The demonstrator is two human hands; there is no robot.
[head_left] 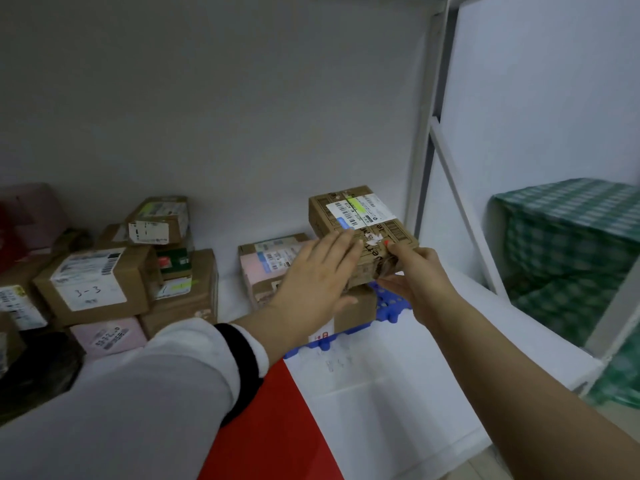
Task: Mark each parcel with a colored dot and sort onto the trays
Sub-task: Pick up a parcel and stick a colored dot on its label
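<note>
Grey-white sleeve with a black cuff (156, 393) fills the lower left of the frame. Beyond it the left hand (311, 271) lies flat, fingers straight, against the near left face of a brown cardboard parcel with white barcode labels (363, 220). The right hand (415, 278) has its grip clamped on the parcel's near right corner, thumb on top, fingers beneath. Parcel is held aloft at centre right, above a smaller brown box (356, 306) resting on a blue perforated plastic tray (391, 306). A flat red tray (277, 427) lies nearer, on the white counter (381, 393). A small red spot (387, 242) beside the thumb is seemingly the dot, so the step in hand is judged to be placement. To do it well:
- check the dot's colour against the tray;
- keep the parcel level, steadied by the flat hand;
- lower it squarely;
- release only once it sits without overhang.

Stacked unsorted parcels (97, 282) wait at left.
</note>
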